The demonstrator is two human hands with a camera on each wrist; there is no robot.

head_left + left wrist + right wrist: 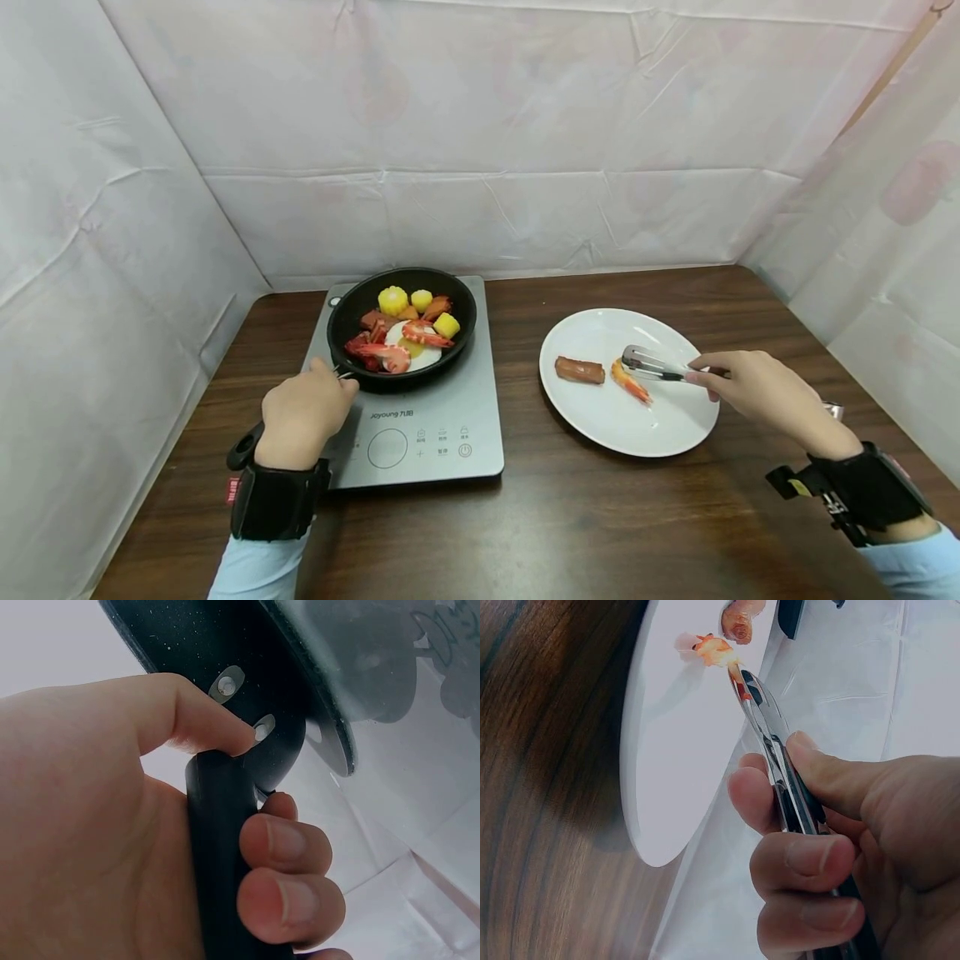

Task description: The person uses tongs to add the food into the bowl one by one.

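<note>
A black frying pan (457, 333) with corn, sausage pieces, shrimps and a fried egg stands on a grey induction cooker (450, 425). My left hand (303, 412) grips the pan's black handle (221, 855), fingers curled round it. On the right lies a white plate (660, 425) with a sausage piece (579, 370) and an orange shrimp (630, 381). My right hand (757, 387) holds metal tongs (654, 364) whose tips sit over the shrimp (714, 649); the tongs (780, 769) are pinched between thumb and fingers.
The brown wooden table (562, 525) is enclosed by white sheeted walls (480, 142) at the back and both sides. The cooker's control panel (420, 442) faces me. Black wrist bands sit on both arms.
</note>
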